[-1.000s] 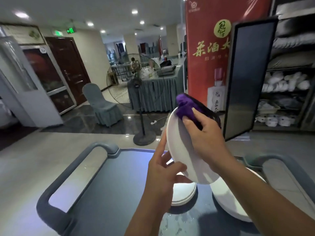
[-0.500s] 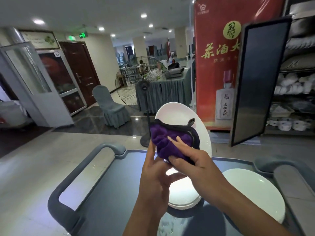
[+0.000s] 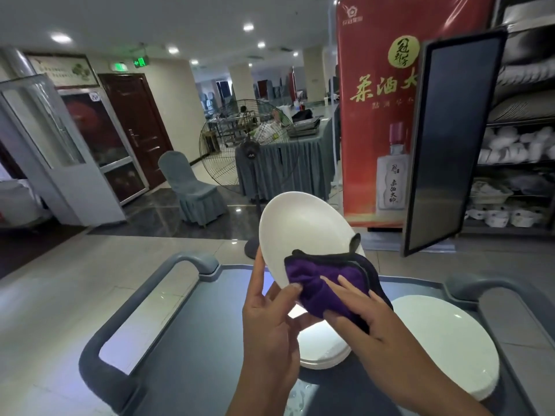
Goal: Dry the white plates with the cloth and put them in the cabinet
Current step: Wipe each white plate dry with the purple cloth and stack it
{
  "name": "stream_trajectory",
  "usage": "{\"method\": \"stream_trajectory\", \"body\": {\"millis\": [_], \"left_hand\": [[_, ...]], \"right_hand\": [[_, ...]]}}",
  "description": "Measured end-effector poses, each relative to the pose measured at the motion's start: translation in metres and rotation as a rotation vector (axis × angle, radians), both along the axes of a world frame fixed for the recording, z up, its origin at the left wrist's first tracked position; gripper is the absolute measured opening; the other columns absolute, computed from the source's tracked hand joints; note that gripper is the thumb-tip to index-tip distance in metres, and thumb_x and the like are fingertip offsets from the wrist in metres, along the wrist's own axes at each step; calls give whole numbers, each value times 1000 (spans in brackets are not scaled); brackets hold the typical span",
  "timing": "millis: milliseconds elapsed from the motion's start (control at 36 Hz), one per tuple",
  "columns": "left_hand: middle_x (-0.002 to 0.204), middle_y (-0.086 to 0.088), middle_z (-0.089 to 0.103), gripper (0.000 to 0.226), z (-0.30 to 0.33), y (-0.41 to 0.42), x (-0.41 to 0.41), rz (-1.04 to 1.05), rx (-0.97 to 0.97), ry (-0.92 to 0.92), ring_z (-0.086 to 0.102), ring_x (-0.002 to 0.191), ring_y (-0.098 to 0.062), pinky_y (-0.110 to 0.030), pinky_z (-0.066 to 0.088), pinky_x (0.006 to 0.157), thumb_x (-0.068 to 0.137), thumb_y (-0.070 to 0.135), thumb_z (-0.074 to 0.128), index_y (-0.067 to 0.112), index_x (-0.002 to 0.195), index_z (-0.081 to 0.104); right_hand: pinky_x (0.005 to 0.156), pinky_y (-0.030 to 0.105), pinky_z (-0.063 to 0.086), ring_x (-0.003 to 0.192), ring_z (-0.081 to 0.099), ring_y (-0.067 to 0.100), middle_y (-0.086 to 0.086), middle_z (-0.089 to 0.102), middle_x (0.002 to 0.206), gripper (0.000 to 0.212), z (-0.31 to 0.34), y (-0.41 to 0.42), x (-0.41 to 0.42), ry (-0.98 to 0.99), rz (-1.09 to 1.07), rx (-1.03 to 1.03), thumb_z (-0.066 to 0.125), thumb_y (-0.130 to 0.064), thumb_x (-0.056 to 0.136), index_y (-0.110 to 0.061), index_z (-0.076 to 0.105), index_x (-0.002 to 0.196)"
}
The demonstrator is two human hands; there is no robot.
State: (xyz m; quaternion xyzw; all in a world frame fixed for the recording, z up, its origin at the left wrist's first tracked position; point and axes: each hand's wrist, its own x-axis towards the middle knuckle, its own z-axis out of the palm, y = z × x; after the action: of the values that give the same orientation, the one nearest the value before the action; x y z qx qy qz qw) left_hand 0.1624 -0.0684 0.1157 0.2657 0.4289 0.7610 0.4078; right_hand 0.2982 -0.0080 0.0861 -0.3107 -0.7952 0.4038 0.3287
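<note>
White, tilted and held up over the cart, the plate sits in my left hand, thumb curled onto its near face, fingers behind the rim. My right hand presses the purple cloth (black-edged, with a small loop) flat against the plate's lower part, fingers stretched out on top of it. Below my hands a stack of plates rests on the cart, and another white plate lies to its right. The cabinet stands well apart at far right, its door swung open, shelves full of dishes.
</note>
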Motion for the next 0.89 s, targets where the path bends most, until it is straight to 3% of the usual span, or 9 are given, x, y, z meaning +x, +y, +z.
{"method": "stream_trajectory", "body": {"millis": [111,222,389,472,556,639,694,778,889], "left_hand": [[96,3,78,76,-3,1,-11,24,-32,28,74,86,-27,-49,63,64,92,-15,51,41,143,52],[114,6,73,74,-9,-1,-34,35,-36,5,63,113,-38,-54,61,70,92,-14,49,43,140,58],[130,-3,68,73,-20,-12,-54,-70,-46,-64,70,106,-28,-53,58,73,72,5,60,37,139,60],[131,-4,68,75,-23,-13,-54,-103,-73,-56,68,111,-35,-53,59,72,76,3,62,40,140,58],[125,-3,71,69,-23,-12,-52,-101,-107,-60,67,109,-38,-53,59,71,86,-4,59,44,135,61],[120,-1,73,71,-22,-13,-50,-106,-116,-65,67,105,-35,-55,59,75,74,5,65,45,133,63],[116,-3,74,73,-21,-14,-50,-117,-111,-67,65,101,-34,-54,59,74,71,7,64,45,133,64],[115,-8,72,71,-16,-16,-51,-158,-80,-25,65,97,-32,-50,59,68,79,-2,59,42,135,62],[119,-12,73,72,-12,-20,-63,-160,-73,2,66,99,-34,-48,60,65,91,-11,43,41,138,59]], "right_hand": [[117,33,33,139,31,-8,-30,41,150,43,-19,3,7,50,-126,-98,59,-39,97,-63,50,132],[99,39,49,102,68,18,-6,77,106,26,-32,10,21,519,-375,-574,60,-18,97,-25,73,118],[97,51,48,84,71,16,0,71,117,21,-34,34,51,718,-496,-940,49,-32,103,-28,68,108],[108,55,43,93,66,15,-12,75,101,17,-9,38,47,695,-554,-702,60,-45,94,-32,69,99],[88,33,50,88,65,13,-12,75,99,32,24,39,31,591,-493,-313,70,-68,76,-48,71,100],[77,15,47,83,60,-2,-23,69,97,32,51,46,6,420,-335,92,60,-26,100,-49,64,122],[96,22,47,111,59,-4,-22,65,122,42,63,54,-18,305,-210,268,61,-23,97,-41,56,135],[122,34,20,148,26,4,-15,32,160,64,63,60,-55,-25,55,394,55,-32,85,-45,41,146],[121,57,-7,153,-11,5,-24,-3,166,75,50,66,-95,-443,190,555,38,-64,89,-52,5,155]]}}
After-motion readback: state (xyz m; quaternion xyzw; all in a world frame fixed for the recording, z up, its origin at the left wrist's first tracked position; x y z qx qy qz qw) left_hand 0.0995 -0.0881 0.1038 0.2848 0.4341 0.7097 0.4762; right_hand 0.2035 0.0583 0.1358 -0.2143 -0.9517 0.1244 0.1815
